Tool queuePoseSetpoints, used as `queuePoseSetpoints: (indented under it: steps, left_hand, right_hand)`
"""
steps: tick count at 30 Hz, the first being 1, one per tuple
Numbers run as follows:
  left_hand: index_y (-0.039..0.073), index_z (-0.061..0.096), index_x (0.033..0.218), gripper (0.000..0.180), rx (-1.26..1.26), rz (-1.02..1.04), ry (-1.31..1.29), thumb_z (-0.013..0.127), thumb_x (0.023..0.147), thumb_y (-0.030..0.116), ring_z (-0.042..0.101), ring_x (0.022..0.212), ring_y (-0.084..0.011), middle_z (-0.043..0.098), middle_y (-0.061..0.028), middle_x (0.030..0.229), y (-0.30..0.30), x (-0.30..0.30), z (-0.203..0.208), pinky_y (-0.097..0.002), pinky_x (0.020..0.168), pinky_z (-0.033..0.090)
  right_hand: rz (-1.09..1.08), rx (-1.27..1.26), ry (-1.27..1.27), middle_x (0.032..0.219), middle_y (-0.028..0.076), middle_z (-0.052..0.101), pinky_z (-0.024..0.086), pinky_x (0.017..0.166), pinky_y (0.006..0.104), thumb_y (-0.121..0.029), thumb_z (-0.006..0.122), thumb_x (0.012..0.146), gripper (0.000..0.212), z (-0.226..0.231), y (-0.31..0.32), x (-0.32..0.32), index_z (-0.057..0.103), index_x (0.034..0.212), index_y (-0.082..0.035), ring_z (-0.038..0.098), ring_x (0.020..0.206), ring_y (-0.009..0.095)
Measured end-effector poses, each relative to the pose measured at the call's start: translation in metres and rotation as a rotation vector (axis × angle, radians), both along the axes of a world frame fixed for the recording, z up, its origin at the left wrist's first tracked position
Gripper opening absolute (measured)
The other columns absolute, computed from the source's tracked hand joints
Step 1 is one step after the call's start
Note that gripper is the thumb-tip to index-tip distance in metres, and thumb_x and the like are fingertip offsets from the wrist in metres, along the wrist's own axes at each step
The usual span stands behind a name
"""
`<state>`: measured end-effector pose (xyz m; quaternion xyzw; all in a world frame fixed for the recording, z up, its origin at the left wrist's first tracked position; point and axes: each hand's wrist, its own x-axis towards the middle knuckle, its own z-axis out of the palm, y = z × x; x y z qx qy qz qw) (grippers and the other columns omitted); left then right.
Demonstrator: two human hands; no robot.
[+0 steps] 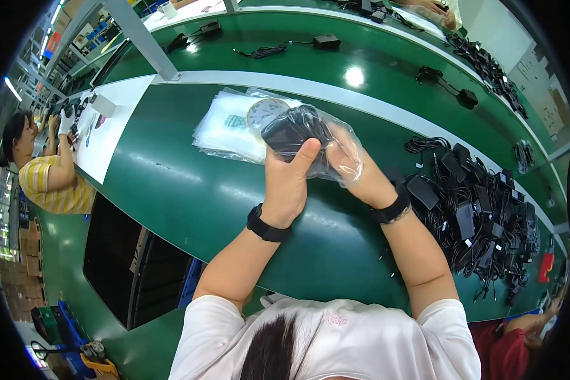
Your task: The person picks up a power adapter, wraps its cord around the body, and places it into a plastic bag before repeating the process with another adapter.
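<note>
A black power adapter with its coiled cable lies in a clear plastic bag, held up over the green table. My left hand is closed round the adapter from the near side, its thumb on top. On the cable side, my right hand grips the bag; clear film covers part of its fingers. Beneath and beyond the adapter is a stack of flat clear bags. A round, tan-rimmed thing like a tape roll rests on that stack, partly hidden by the adapter.
To the right is a big heap of black adapters and cables. Beyond a pale ledge, single adapters lie on a green surface. A co-worker sits at the far left. Black bins stand below the table's left edge.
</note>
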<state>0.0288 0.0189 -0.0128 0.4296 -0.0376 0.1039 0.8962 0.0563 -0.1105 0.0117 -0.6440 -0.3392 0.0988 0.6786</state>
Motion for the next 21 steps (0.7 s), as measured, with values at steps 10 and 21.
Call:
queuePoseSetpoints:
  steps: [10, 21]
  left_hand:
    - [0.000, 0.049, 0.116, 0.029, -0.023, -0.250, 0.216, 0.049, 0.091, 0.015, 0.055, 0.093, -0.0126, 0.057, -0.0060, 0.107, -0.006, 0.000, -0.010, -0.0274, 0.081, 0.045]
    - [-0.002, 0.045, 0.118, 0.038, 0.004, -0.210, 0.333, 0.048, 0.089, 0.022, 0.053, 0.101, -0.0202, 0.053, -0.0124, 0.114, 0.034, 0.035, -0.051, -0.0325, 0.086, 0.044]
  right_hand:
    - [-0.528, -0.529, -0.573, 0.077, 0.015, 0.060, 0.047, 0.061, 0.0435, -0.031, 0.057, 0.074, 0.027, -0.026, -0.007, 0.018, 0.067, 0.089, -0.011, 0.058, 0.073, 0.034]
    - [-0.672, -0.281, -0.462, 0.077, 0.013, 0.056, 0.036, 0.074, 0.0396, -0.022, 0.063, 0.067, 0.024, -0.029, 0.001, 0.003, 0.061, 0.081, -0.003, 0.047, 0.083, 0.029]
